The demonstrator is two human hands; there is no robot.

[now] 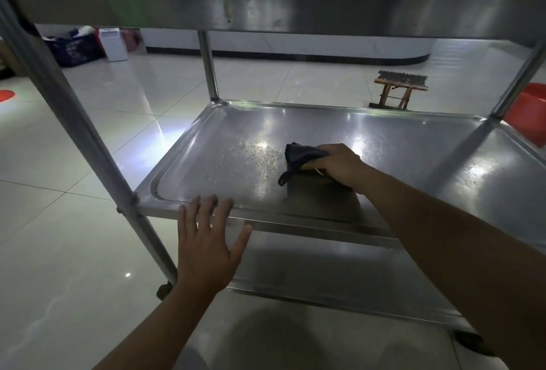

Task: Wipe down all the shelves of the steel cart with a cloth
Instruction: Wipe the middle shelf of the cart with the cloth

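Note:
The steel cart fills the view, with a top shelf, a middle shelf and a lower shelf. My right hand grips a dark cloth and presses it onto the middle shelf near its centre. Water droplets lie on the steel just left of the cloth. My left hand has its fingers spread straight, fingertips touching the front rim of the middle shelf near its left corner.
The cart's front left post slants across the left side, with a caster below. On the tiled floor beyond stand a small wooden stool, a red basin, a dark basket and a white box.

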